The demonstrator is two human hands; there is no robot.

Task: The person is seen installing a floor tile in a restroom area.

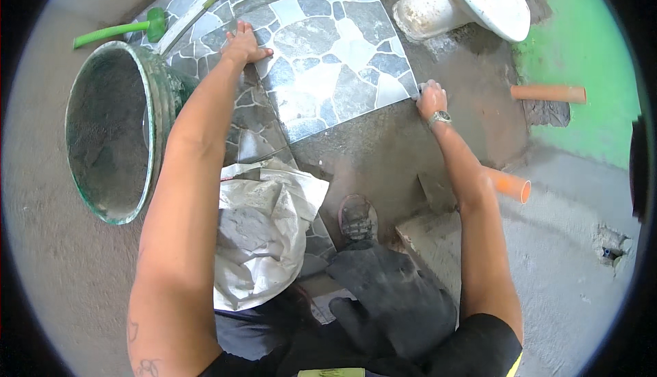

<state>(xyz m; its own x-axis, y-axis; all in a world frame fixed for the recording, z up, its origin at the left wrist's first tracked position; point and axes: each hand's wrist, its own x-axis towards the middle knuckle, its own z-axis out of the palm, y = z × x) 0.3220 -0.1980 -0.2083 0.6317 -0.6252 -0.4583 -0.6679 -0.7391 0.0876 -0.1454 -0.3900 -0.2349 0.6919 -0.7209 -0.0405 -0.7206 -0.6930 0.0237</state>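
A square stone-pattern tile (328, 62) lies over the bare mortar floor. My left hand (245, 45) rests at its left edge, fingers spread, thumb on or beside the tile's edge. The fingers of my right hand (430, 99) curl around the tile's lower right corner, and a watch circles that wrist. Matching tiles (250, 134) border it on the left and along the top.
A green-rimmed bucket (102, 195), green mallet (156, 24) and long straightedge (209, 4) sit left. An open sack of grey powder (280, 199) lies below. A white toilet (434, 10), two orange pipes (547, 93) and a green-and-grey wall (582, 28) are right.
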